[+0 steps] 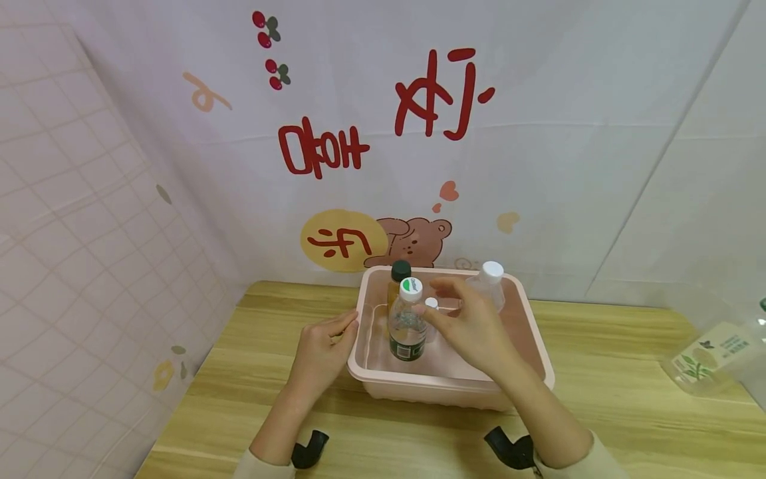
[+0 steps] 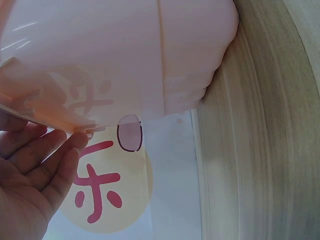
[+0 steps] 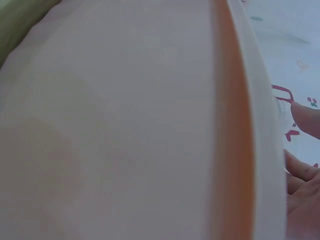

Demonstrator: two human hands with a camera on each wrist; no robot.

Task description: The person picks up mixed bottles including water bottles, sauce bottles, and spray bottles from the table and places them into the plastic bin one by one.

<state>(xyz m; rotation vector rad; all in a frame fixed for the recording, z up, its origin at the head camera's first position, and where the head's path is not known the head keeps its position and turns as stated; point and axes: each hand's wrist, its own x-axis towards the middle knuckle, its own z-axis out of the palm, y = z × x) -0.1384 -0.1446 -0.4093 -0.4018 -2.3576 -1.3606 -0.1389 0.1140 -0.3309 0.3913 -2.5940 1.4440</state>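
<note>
A pink plastic basin (image 1: 443, 392) stands on the wooden table, holding several bottles. My left hand (image 1: 323, 346) touches the outside of its left rim with the fingertips; in the left wrist view the fingers (image 2: 60, 175) lie extended against the lip. Over the basin, my right hand (image 1: 473, 326) has thumb and fingers spread apart, the thumb tip close beside the neck of a clear bottle (image 1: 407, 329) with a white cap and dark green label. That bottle stands upright near the basin's left side. In the right wrist view, the basin wall hides much of my right hand (image 3: 302, 200).
Behind the clear bottle is an amber bottle (image 1: 393, 289) with a dark green cap. A small white-capped bottle (image 1: 431, 326) and another white-capped bottle (image 1: 492, 289) stand farther right. A large clear bottle (image 1: 712, 359) is at the table's right. A printed cloth (image 1: 538, 166) hangs behind.
</note>
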